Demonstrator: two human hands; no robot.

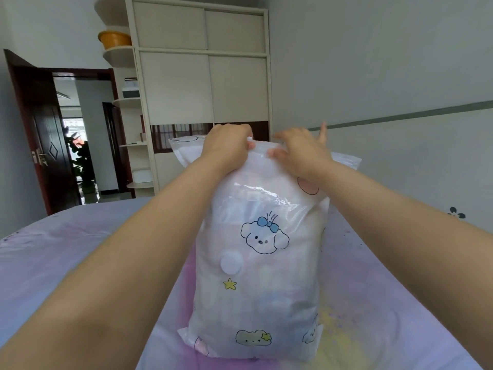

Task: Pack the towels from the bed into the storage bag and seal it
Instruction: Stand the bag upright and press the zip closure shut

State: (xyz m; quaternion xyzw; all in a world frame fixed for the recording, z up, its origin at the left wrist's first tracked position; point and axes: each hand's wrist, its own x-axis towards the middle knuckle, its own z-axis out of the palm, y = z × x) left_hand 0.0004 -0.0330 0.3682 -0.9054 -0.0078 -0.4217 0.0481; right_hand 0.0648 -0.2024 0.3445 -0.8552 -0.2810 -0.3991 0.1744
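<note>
At bag (256, 263) top edge, both hands pinch.

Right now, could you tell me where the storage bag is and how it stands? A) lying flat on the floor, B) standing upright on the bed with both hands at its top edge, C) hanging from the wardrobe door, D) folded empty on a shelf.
B: the storage bag stands upright and full on the bed, with the left hand pinching its top edge and the right hand beside it there.
</note>
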